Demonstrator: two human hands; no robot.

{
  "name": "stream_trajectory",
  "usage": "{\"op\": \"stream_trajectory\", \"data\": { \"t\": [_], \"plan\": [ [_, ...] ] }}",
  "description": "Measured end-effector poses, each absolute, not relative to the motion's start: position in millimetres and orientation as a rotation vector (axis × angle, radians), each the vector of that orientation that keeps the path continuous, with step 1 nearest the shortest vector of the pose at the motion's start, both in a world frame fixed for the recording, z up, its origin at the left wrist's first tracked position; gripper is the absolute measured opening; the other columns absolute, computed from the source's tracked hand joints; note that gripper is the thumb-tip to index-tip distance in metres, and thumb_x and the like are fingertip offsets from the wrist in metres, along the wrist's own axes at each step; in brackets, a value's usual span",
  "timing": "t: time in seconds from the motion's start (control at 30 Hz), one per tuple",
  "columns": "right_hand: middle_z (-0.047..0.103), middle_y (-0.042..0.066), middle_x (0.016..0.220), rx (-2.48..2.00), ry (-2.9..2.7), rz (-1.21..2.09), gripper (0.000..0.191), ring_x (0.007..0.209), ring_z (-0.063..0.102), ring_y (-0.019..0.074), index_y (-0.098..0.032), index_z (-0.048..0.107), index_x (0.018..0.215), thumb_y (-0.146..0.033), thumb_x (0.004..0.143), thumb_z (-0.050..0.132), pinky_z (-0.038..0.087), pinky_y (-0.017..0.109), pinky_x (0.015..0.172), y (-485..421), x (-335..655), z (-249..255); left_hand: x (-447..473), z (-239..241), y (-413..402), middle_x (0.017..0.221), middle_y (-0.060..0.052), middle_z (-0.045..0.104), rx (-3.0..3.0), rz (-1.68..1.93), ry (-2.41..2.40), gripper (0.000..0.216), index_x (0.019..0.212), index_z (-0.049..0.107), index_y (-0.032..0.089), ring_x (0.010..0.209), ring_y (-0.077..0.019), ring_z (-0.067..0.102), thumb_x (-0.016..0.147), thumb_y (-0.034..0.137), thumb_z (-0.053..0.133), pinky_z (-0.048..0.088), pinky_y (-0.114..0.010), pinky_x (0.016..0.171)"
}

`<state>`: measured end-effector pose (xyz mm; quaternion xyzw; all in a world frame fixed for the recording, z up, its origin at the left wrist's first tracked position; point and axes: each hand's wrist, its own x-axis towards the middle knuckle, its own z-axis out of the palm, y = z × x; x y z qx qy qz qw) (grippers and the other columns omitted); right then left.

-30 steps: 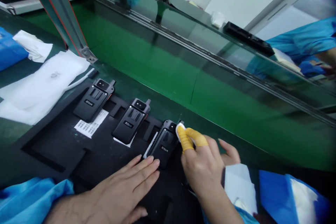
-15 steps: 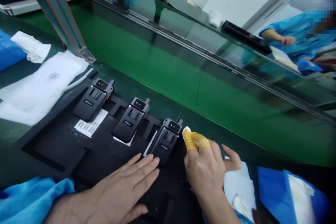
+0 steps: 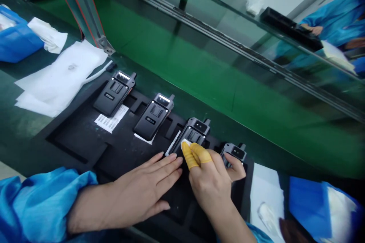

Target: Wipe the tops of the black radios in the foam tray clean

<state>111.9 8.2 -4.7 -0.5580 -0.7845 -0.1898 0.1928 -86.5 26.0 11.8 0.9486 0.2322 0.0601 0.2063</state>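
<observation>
**Wiping a handset in a foam tray: grip and risks**

The right hand (image 3: 212,182), at lower centre of the frame, pinches a small white wipe (image 3: 185,145) between two fingers (image 3: 190,155) in yellow finger cots and presses it onto the third handset (image 3: 192,136), just below its camera window. The left hand (image 3: 142,193), lower left of centre, lies flat and open on the black foam tray (image 3: 74,140), fingertips touching the lower end of the same handset and holding nothing. That handset sits in its recess, third from the left in a diagonal row; the first handset (image 3: 115,93) and the second handset (image 3: 154,115) lie toward upper left, and a fourth handset (image 3: 235,152) shows partly behind the right hand. A barcode label (image 3: 111,117) lies on the tray by the first unit. White sheets (image 3: 62,76) lie at left, and a green conveyor belt (image 3: 228,83) runs across the upper frame, where a co-worker's blue sleeve (image 3: 333,15) shows at upper right.

Likely hazards: the wipe is small and held only at the fingertips, so it could slip out under pressure. A hard stroke could tilt the handset in its recess if the flat hand eases off. The right palm hangs close to the fourth unit and could smudge it.
</observation>
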Motion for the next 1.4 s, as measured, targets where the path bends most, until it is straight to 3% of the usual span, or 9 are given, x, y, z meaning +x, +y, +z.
{"op": "stream_trajectory", "data": {
  "t": [0.17, 0.4, 0.7, 0.87, 1.07, 1.27, 1.4],
  "plan": [
    [0.067, 0.0, 0.087, -1.611, -2.18, -0.613, 0.025, 0.083, 0.056, 0.0126, -0.021, 0.062, 0.091, -0.004, 0.082, 0.046, 0.028, 0.037, 0.09, 0, 117, 0, -86, 12, 26, 0.15, -0.014, 0.027, 2.667, 0.128, 0.628, 0.063, 0.141, 0.029, 0.007, 0.14, -0.0234, 0.019, 0.088, 0.029, 0.055, 0.015, -0.04, 0.116],
    [0.068, 0.003, 0.089, -1.564, -2.171, -0.674, 0.022, 0.084, 0.055, 0.0141, -0.019, 0.064, 0.08, -0.007, 0.083, 0.046, 0.025, 0.039, 0.092, 10, 99, -1, -84, 9, 27, 0.15, -0.015, 0.025, 2.616, 0.075, 0.614, 0.067, 0.141, 0.03, 0.005, 0.139, -0.026, 0.022, 0.086, 0.033, 0.057, 0.024, -0.043, 0.113],
    [0.063, 0.002, 0.085, -1.752, -2.078, -0.666, 0.024, 0.08, 0.051, 0.0129, -0.018, 0.048, 0.054, -0.001, 0.072, 0.047, 0.03, 0.037, 0.088, -18, 123, 3, -84, 7, 24, 0.15, -0.014, 0.025, 2.636, 0.135, 0.633, 0.066, 0.139, 0.033, 0.006, 0.14, -0.0263, 0.02, 0.084, 0.027, 0.06, 0.025, -0.043, 0.113],
    [0.059, 0.003, 0.08, -1.806, -2.039, -0.766, 0.023, 0.077, 0.05, 0.0153, -0.019, 0.046, 0.052, -0.001, 0.067, 0.045, 0.032, 0.039, 0.084, -25, 130, 14, -97, 13, 22, 0.148, -0.015, 0.031, 2.677, 0.299, 0.732, 0.058, 0.139, 0.033, 0.006, 0.14, -0.0249, 0.021, 0.09, 0.03, 0.052, 0.024, -0.044, 0.113],
    [0.048, 0.001, 0.063, -1.767, -1.972, -0.826, 0.018, 0.066, 0.046, 0.0148, -0.02, 0.042, 0.052, -0.006, 0.063, 0.045, 0.031, 0.033, 0.069, -20, 145, 12, -135, 8, 38, 0.147, -0.024, 0.028, 2.714, 0.437, 1.181, 0.052, 0.135, 0.037, 0.004, 0.139, -0.0351, 0.02, 0.094, 0.035, 0.043, 0.026, -0.058, 0.107],
    [0.052, 0.002, 0.069, -1.702, -2.107, -0.747, 0.014, 0.069, 0.045, 0.0158, -0.02, 0.052, 0.059, -0.011, 0.067, 0.047, 0.034, 0.033, 0.071, 19, 133, 19, -144, 5, 40, 0.144, -0.027, 0.032, 2.699, 0.304, 1.168, 0.06, 0.137, 0.035, 0.003, 0.136, -0.0342, 0.028, 0.09, 0.036, 0.051, 0.037, -0.05, 0.104],
    [0.057, 0.002, 0.075, -1.552, -2.13, -0.723, 0.02, 0.077, 0.046, 0.016, -0.019, 0.047, 0.052, -0.005, 0.066, 0.046, 0.033, 0.036, 0.08, 57, 101, 27, -143, 8, 40, 0.146, -0.021, 0.032, 2.688, 0.289, 1.145, 0.058, 0.136, 0.037, 0.006, 0.136, -0.0317, 0.029, 0.087, 0.031, 0.055, 0.032, -0.05, 0.107]
  ]
}}
